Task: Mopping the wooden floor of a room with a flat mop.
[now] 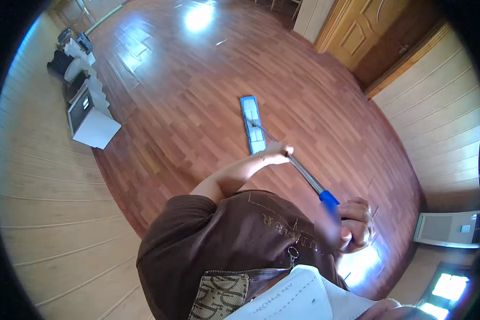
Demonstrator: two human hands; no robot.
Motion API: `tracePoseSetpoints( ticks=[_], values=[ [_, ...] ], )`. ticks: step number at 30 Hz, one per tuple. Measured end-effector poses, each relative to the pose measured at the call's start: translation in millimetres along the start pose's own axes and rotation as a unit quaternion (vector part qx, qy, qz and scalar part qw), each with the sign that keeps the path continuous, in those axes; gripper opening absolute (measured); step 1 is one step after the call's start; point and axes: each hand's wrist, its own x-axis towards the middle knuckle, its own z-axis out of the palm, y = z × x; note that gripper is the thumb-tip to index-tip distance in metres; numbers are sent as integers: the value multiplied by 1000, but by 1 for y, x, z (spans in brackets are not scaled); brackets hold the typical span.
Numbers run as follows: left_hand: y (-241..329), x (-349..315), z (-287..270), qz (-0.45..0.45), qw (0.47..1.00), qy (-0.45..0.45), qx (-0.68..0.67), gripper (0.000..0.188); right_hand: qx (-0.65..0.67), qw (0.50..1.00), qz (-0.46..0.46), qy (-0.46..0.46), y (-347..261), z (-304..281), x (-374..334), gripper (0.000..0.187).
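Observation:
A flat mop (305,174) with a metal pole slants away from my body. Its blue-edged rectangular head (257,145) lies on the wood-look floor (192,122) ahead of me. My left hand (277,153) is wrapped round the lower part of the pole, with that arm stretched out in front. Close to my chest, my right hand (357,221) is closed at the upper end, by the blue grip (328,199). A blurred patch hides part of that grip and some of the right fingers.
Along the left wall stand a white box-shaped unit (97,128) and several dark and white items. A wooden door (365,37) is at the far right. Lower down on the right, a white appliance (448,229) stands against the wall. Bright light reflects off the floor.

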Motion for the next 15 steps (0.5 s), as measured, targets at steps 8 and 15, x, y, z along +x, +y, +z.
tracePoseSetpoints(
  ticks=[8,15],
  values=[
    [16,-60,-33,-38,999,25,2,43,64,997,1,-43,-6,-3,9,36],
    [14,-132,-87,-199,979,11,47,13,245,964,-16,-103,26,23,6,38]
  ],
)
